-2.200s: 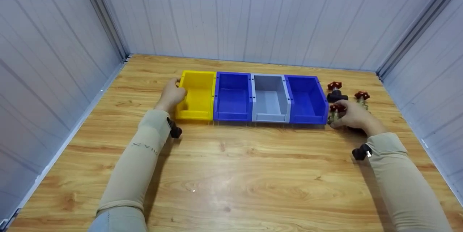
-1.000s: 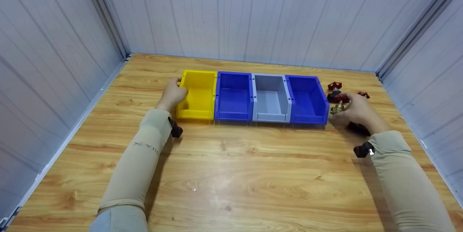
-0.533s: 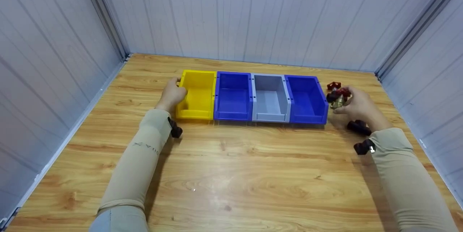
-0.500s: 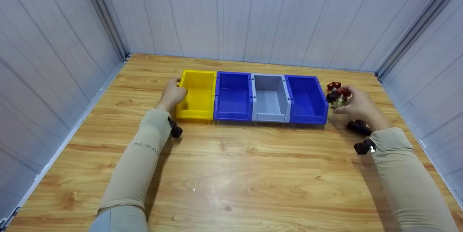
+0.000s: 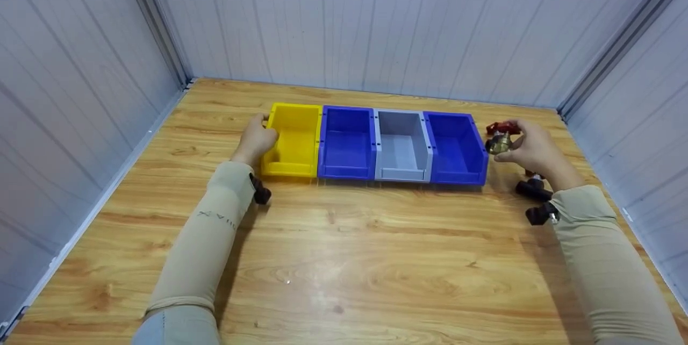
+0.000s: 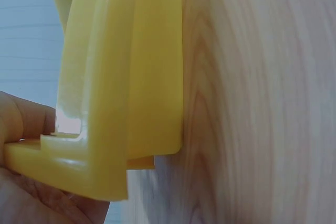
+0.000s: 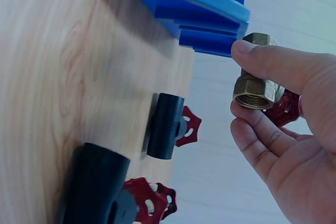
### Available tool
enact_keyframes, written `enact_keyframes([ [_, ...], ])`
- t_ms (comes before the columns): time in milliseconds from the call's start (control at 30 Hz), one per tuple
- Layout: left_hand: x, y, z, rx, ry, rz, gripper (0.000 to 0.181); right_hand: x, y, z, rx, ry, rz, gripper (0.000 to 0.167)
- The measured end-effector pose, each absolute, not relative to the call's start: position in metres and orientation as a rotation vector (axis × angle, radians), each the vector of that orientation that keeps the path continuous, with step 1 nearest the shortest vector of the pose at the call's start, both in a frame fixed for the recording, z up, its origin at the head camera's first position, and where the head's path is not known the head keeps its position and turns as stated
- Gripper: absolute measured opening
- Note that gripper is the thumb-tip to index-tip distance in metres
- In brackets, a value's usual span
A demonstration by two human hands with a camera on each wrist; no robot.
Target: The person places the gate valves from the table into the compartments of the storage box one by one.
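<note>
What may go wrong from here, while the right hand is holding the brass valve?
The brass valve, pinched in the right hand, might slip and fall. It could also knock against the end blue bin, which is close beside it. If lowered, the hand might bump the nearby black valve.

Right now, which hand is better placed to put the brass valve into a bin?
Right, I'd say: the right hand holds the brass valve, close to the end blue bin. The left hand grips the yellow bin at the row's opposite end.
</note>
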State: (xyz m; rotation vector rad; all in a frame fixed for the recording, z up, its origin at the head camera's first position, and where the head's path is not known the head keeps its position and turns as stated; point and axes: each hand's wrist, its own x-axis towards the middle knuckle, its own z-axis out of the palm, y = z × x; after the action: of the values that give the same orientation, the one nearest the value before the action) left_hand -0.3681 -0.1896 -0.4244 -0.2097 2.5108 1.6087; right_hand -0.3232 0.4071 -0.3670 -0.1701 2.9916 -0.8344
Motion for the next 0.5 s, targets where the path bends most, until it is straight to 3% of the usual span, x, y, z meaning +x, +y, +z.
enact_keyframes([
  [500, -0.366, -0.186, -0.423, -0.219, 2.499, 1.616, 0.062, -0.324, 0.391, -0.357, -0.263, 3.019, -0.931, 0.080],
])
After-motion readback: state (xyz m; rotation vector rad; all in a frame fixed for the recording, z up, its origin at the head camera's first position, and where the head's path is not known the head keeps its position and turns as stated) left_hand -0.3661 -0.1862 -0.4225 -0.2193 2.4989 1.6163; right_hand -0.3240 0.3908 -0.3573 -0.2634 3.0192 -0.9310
